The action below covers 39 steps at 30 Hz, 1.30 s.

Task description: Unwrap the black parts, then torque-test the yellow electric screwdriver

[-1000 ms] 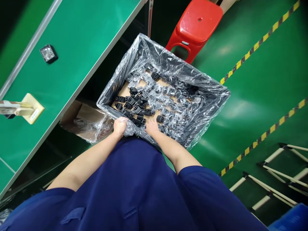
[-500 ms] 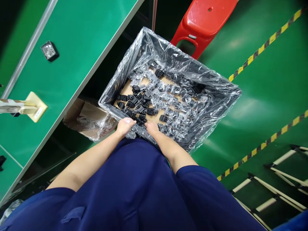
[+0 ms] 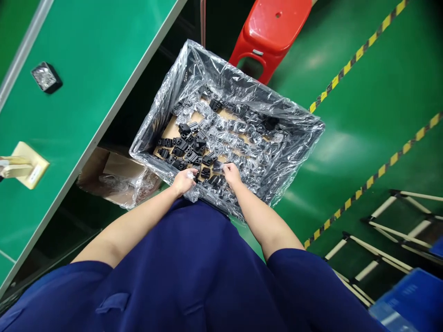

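Hands: apart; left hand [image 3: 185, 182] closed on crumpled film [image 3: 191, 175] at bin's near rim, right hand [image 3: 232, 174] pinching small clear bag [image 3: 218, 166] inside bin.
Hard to read: bag contents; left fingertips, partly behind film; individual wrapped parts [image 3: 238, 143], blurred by glare.
Cut off: stool [image 3: 273, 27] at top, stand [image 3: 29, 166] at left, blue crate [image 3: 411, 295] lower right.
Table: green, pale edge, small black box [image 3: 46, 77] on top.
Floor: glossy green, yellow-black tape [image 3: 360, 53], pale rods [image 3: 380, 256] at right.
Carton: open, plastic inside, left of bin.
Bin: black, plastic-lined [image 3: 249, 85], cardboard base [image 3: 169, 130].
Loose parts: black, blocky, heaped [image 3: 189, 148] in bin's left side; wrapped ones fill right side.
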Each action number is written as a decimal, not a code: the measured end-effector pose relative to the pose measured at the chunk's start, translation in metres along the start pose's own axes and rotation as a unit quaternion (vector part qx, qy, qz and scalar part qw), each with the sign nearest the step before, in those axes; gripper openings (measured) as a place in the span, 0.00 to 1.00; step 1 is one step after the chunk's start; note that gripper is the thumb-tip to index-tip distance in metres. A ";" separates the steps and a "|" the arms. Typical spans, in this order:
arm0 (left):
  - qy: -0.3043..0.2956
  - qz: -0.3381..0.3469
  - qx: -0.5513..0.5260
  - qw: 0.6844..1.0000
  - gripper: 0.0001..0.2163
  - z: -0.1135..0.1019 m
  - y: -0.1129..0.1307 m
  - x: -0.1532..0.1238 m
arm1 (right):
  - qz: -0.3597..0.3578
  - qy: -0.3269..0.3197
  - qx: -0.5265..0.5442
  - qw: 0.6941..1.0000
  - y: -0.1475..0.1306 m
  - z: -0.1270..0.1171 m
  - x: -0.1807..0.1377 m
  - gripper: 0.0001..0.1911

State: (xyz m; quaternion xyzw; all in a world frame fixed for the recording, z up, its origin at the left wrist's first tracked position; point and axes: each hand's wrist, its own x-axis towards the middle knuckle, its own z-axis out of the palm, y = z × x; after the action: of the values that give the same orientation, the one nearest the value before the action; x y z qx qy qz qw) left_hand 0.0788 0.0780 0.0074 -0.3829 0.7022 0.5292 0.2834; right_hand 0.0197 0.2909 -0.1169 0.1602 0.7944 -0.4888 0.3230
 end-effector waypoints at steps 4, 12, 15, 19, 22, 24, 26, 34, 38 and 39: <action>-0.042 -0.004 -0.047 0.998 0.29 0.018 0.009 0.005 | 0.004 -0.032 0.142 0.989 -0.013 0.007 -0.017 0.11; -0.123 -0.069 -0.212 0.967 0.31 0.031 0.019 0.007 | 0.077 -0.152 0.429 0.887 -0.043 -0.006 -0.067 0.17; -0.114 -0.006 -0.175 0.978 0.16 0.035 0.015 0.008 | 0.121 -0.177 0.436 0.874 -0.046 -0.005 -0.071 0.14; 0.008 0.068 -0.063 0.996 0.06 0.037 0.012 0.011 | 0.160 -0.085 0.396 0.900 -0.042 -0.001 -0.059 0.10; 0.101 0.109 0.001 0.989 0.06 0.030 0.014 0.012 | 0.144 -0.010 0.253 0.957 -0.032 -0.004 -0.049 0.11; 0.135 0.128 0.046 0.981 0.05 0.022 0.015 0.012 | 0.102 0.009 0.104 0.989 -0.023 -0.006 -0.047 0.13; 0.139 0.131 0.105 0.976 0.05 0.014 0.017 0.011 | 0.004 -0.026 -0.078 0.997 -0.015 -0.008 -0.050 0.15; 0.162 0.095 0.212 0.959 0.17 -0.002 0.016 -0.001 | -0.399 -0.275 -0.489 0.725 -0.004 0.015 -0.052 0.21; 0.201 0.086 0.149 0.964 0.08 -0.008 0.011 -0.005 | -0.377 -0.298 -0.513 0.712 -0.006 0.033 -0.038 0.20; 0.195 0.088 0.115 0.970 0.09 -0.009 0.010 -0.005 | -0.362 -0.306 -0.502 0.723 -0.007 0.036 -0.035 0.17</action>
State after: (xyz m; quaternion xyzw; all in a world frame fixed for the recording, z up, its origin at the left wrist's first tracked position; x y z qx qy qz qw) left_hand 0.0735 0.0719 0.0190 -0.3803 0.8309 0.3828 0.1360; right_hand 0.0548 0.2584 -0.0998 -0.4834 0.7795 -0.1206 0.3798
